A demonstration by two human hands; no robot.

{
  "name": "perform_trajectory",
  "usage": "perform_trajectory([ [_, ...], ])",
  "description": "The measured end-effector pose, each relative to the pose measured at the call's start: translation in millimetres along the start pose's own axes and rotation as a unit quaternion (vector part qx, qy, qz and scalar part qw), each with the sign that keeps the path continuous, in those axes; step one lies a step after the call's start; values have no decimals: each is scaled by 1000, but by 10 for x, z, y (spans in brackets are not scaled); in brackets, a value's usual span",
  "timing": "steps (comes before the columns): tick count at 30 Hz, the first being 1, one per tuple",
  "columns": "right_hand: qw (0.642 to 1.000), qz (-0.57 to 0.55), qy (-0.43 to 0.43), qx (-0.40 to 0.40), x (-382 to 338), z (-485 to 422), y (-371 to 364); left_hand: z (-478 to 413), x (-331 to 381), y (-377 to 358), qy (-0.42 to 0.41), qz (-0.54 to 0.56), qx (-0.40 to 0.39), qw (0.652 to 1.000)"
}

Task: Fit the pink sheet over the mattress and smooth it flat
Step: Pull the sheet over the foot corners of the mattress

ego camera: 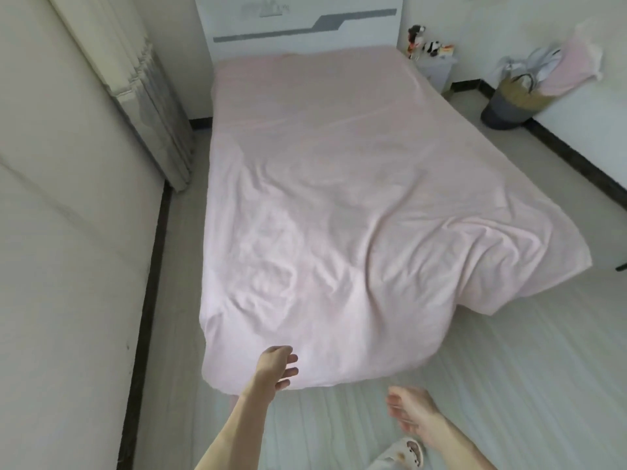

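Sheet is draped right over the mattress, which is hidden beneath it, headboard at twelve o'clock. The far half lies fairly smooth; the near half is creased, and at four o'clock the corner balloons out loose above the floor. My left grip hovers at the foot edge near six o'clock, fingers apart and relaxed, holding nothing; whether it brushes the cloth I can't tell. My right grip, blurred, hangs over the floor at five o'clock, fingers loose, empty. This cloth looks light, soft and limp, so it'll slide and bunch. I'd pinch the hem at the corners, pull taut, tuck under, then sweep flat palms outward.
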State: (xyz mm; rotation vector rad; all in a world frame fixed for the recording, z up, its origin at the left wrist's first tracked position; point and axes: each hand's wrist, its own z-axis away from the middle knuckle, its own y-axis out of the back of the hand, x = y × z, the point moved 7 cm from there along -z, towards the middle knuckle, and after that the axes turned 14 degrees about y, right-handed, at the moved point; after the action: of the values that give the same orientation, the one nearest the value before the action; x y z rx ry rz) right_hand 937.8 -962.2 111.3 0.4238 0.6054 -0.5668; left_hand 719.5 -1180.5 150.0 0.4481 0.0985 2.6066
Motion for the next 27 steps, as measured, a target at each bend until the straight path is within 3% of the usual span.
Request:
perform_trajectory([
  [5,999,7,45,5,-357,-341,900,109,613,-1136,-43,-69,2,997],
  [14,960,118,249,54,-1644,-879,2450,555,1513,-3316,-152,-237,-65,957],
  [22,971,64,205,106,-1971,-1808,3672,244,2114,-4747,-125,-309,-95,938],
  [27,978,63,134,144,-2156,-2382,4469,-105,2553,-5438,-92,-307,-83,944],
])
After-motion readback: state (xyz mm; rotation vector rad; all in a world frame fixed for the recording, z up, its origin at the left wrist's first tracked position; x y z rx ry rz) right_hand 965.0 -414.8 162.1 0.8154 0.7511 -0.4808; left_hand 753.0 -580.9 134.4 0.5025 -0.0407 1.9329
